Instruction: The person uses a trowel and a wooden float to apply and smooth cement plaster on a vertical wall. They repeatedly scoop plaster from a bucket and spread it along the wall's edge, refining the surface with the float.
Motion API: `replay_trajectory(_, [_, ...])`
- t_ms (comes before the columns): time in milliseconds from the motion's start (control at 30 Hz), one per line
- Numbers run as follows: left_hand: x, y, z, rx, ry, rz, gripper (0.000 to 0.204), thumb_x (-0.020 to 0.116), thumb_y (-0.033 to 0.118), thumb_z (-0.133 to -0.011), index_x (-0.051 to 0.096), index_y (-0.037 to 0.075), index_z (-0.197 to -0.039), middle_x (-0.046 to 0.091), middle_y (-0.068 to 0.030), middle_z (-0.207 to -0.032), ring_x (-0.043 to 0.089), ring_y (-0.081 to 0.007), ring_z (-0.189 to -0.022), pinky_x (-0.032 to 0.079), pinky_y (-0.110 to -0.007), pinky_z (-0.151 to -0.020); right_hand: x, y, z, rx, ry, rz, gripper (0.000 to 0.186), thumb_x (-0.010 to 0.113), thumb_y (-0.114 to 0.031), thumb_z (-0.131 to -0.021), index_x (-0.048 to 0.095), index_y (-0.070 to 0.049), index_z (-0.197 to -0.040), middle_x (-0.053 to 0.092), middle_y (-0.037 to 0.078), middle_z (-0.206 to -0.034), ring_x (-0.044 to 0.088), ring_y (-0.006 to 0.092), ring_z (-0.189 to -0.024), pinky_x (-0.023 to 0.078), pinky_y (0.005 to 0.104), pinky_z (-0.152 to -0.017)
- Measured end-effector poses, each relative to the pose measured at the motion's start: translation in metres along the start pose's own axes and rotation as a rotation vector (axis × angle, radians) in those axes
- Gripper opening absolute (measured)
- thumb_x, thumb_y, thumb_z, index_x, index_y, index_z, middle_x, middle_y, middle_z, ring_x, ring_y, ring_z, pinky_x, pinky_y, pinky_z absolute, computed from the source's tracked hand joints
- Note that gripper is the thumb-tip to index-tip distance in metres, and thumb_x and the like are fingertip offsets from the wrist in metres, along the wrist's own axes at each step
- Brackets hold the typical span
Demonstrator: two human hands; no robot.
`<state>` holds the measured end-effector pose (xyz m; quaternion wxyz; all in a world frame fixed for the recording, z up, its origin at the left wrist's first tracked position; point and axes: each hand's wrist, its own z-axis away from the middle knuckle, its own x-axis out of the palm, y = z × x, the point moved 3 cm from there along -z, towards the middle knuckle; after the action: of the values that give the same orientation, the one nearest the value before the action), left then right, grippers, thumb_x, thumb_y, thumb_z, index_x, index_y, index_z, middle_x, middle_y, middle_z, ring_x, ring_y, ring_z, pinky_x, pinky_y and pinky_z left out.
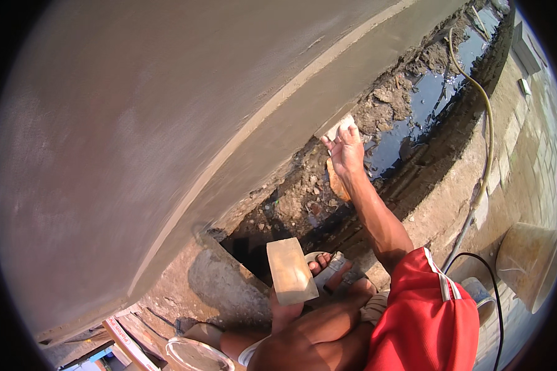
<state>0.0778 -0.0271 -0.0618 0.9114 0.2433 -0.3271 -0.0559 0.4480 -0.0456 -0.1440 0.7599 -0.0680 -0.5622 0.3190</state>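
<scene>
My right arm stretches out to the foot of a grey plastered wall [185, 111]. There my right hand [345, 150] grips a pale flat block [339, 128] and holds it against the wall's lower edge. In front of my body a tan rectangular board [290, 271] is tilted face up. My left hand [283, 313] is under its near end and seems to hold it, with the fingers mostly hidden behind it. Toes of a foot [319, 264] show just beyond the board.
A muddy trench with dark water [387, 148] runs along the wall. A hose [490, 123] curves over the paving on the right, near a large bucket [531, 266] and a smaller pail [479, 297]. A round mortar-stained tub [195, 355] stands at the lower left.
</scene>
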Motion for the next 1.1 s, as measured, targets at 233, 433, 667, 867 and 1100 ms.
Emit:
replay_trajectory(233, [-0.008, 0.001, 0.005, 0.009, 0.025, -0.02, 0.037, 0.044, 0.024, -0.093, 0.048, -0.003, -0.119, 0.056, -0.016, -0.111, 0.056, -0.0274, -0.098, 0.046, -0.039, -0.088, 0.078, -0.015, 0.045, -0.2, -0.035, 0.239, 0.033, 0.052, -0.009, -0.092, 0.042, -0.007, -0.123, 0.057, 0.004, -0.104, 0.056, 0.0123, -0.09, 0.049, 0.0356, -0.081])
replay_trajectory(433, [-0.009, 0.0, 0.005, 0.014, 0.031, -0.005, 0.036, 0.044, 0.024, -0.093, 0.048, -0.003, -0.118, 0.056, -0.015, -0.11, 0.056, -0.0265, -0.098, 0.046, -0.039, -0.087, 0.116, -0.024, 0.114, -0.309, -0.456, 0.491, 0.041, 0.056, -0.013, -0.091, 0.042, 0.001, -0.127, 0.054, 0.009, -0.112, 0.053, 0.015, -0.102, 0.042, 0.03, -0.09])
replay_trajectory(667, [-0.006, -0.008, -0.004, -0.001, 0.009, -0.004, 0.035, 0.045, 0.023, -0.093, 0.049, -0.002, -0.117, 0.057, -0.014, -0.11, 0.057, -0.0255, -0.097, 0.047, -0.038, -0.086, -0.012, -0.044, -0.01, -0.098, 0.052, 0.102, 0.029, 0.052, -0.013, -0.092, 0.045, -0.01, -0.12, 0.058, 0.004, -0.108, 0.059, 0.0155, -0.091, 0.051, 0.0363, -0.074])
replay_trajectory(867, [-0.005, -0.008, -0.004, 0.026, 0.016, 0.0, 0.034, 0.045, 0.023, -0.093, 0.05, -0.001, -0.117, 0.057, -0.013, -0.109, 0.057, -0.0246, -0.096, 0.047, -0.038, -0.085, 0.063, -0.044, 0.009, -0.292, -0.056, 0.21, 0.031, 0.053, -0.011, -0.092, 0.046, -0.006, -0.122, 0.058, 0.005, -0.109, 0.059, 0.0152, -0.091, 0.051, 0.0338, -0.074])
replay_trajectory(1100, [-0.011, -0.013, 0.002, 0.036, 0.033, 0.001, 0.033, 0.046, 0.023, -0.093, 0.05, -0.001, -0.116, 0.058, -0.012, -0.109, 0.058, -0.0236, -0.096, 0.048, -0.037, -0.085, 0.138, -0.019, 0.117, -0.696, -0.641, 0.834, 0.033, 0.056, -0.004, -0.087, 0.051, -0.001, -0.119, 0.058, 0.017, -0.107, 0.057, 0.0282, -0.099, 0.044, 0.0348, -0.088])
